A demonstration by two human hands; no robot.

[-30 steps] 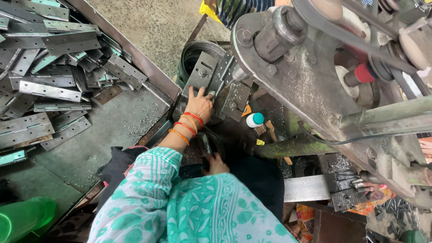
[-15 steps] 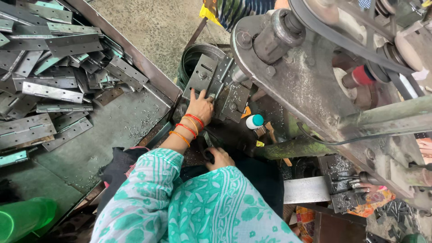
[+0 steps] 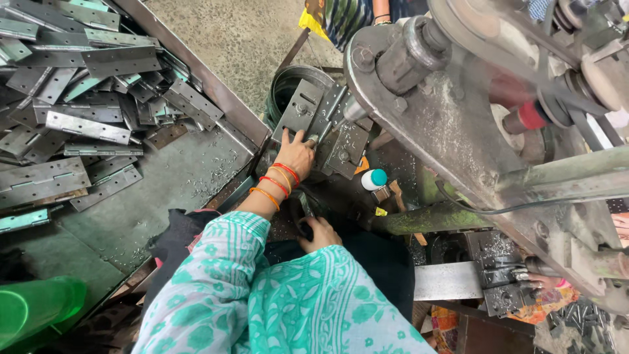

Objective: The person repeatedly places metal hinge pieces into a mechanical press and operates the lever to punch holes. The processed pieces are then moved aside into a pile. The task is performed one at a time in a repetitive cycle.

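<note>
My left hand [image 3: 296, 152] lies spread flat on the hinge plate [image 3: 303, 108] under the press [image 3: 458, 124] — stiff, heavy steel with sharp edges, best held by its flat face. My right hand [image 3: 319, 231] is curled around a small dark handle [image 3: 306, 208].

The near sleeve [image 3: 262, 295] is mint green with a white leaf print. Bangles [image 3: 278, 180] on the left wrist are red and orange. Grey steel hinges [image 3: 78, 124] lie far left; a small white bottle [image 3: 375, 179] has a teal cap; a translucent green container [image 3: 33, 311] sits near left.
</note>
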